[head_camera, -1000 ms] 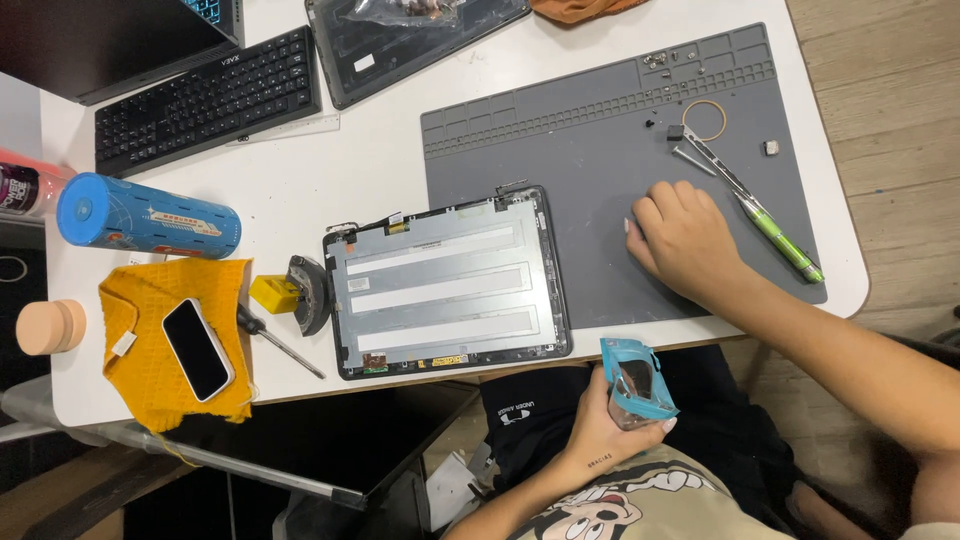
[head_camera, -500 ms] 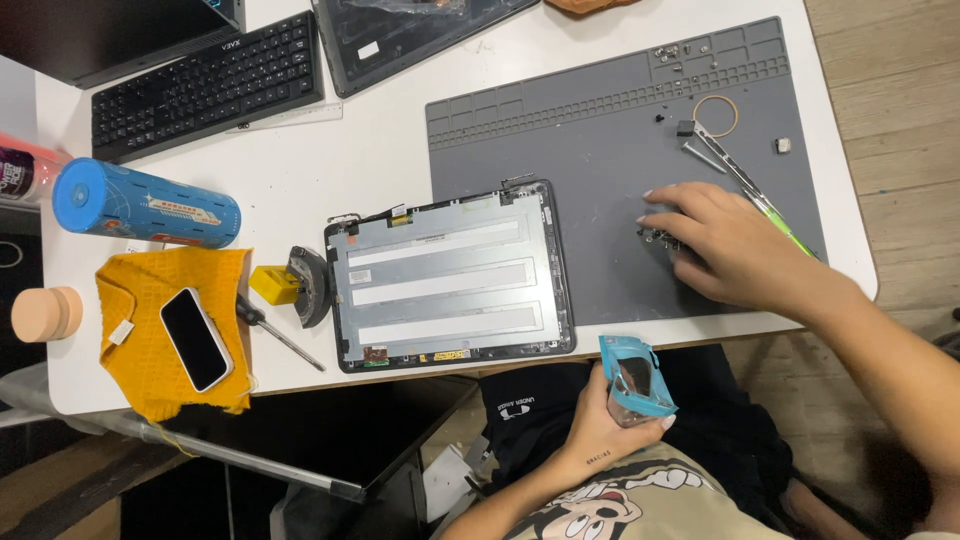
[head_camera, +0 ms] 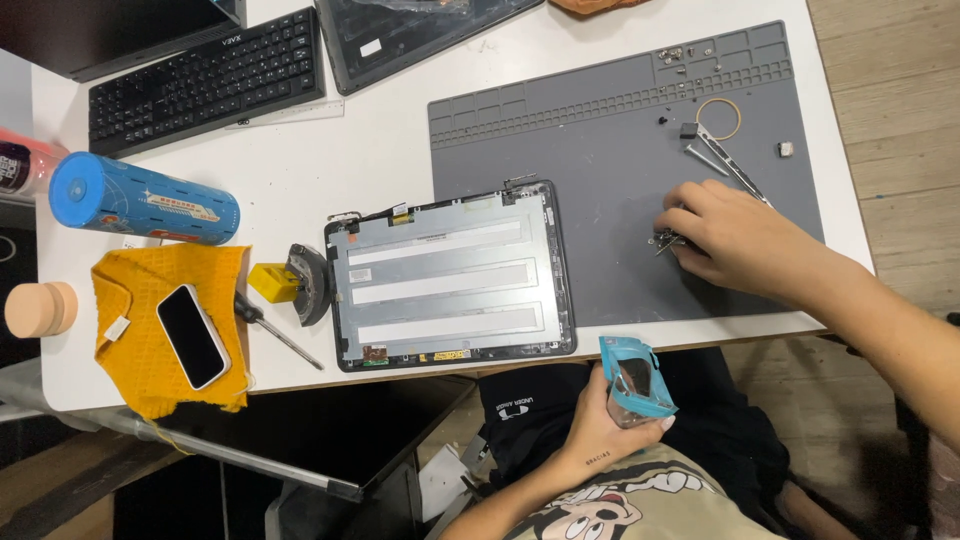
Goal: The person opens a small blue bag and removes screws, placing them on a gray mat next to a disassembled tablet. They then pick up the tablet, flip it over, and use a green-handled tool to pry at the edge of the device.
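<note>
My right hand (head_camera: pixel 745 240) rests on the grey work mat (head_camera: pixel 560 150), its fingertips pinched on a small cluster of metal screws (head_camera: pixel 667 239). Below the table edge, over my lap, my left hand (head_camera: pixel 600 425) holds a small blue pouch (head_camera: pixel 634 378) with its mouth open. An opened tablet (head_camera: pixel 450 280) lies back side up between the mat and the bare table, its silver inner panel showing. Tweezers (head_camera: pixel 722 158) and a thin ring (head_camera: pixel 719 118) lie on the mat beyond my right hand.
Left of the tablet lie a yellow-and-grey tool (head_camera: pixel 290 283) and a screwdriver (head_camera: pixel 275 330). A phone (head_camera: pixel 190 335) sits on a yellow cloth (head_camera: pixel 140 350). A blue cylinder (head_camera: pixel 140 200), a black keyboard (head_camera: pixel 200 75) and a second dark device (head_camera: pixel 420 30) lie farther back.
My right hand has slid a little to the right across the mat and its fingers have closed over the screws. My left hand has kept the pouch in place.
</note>
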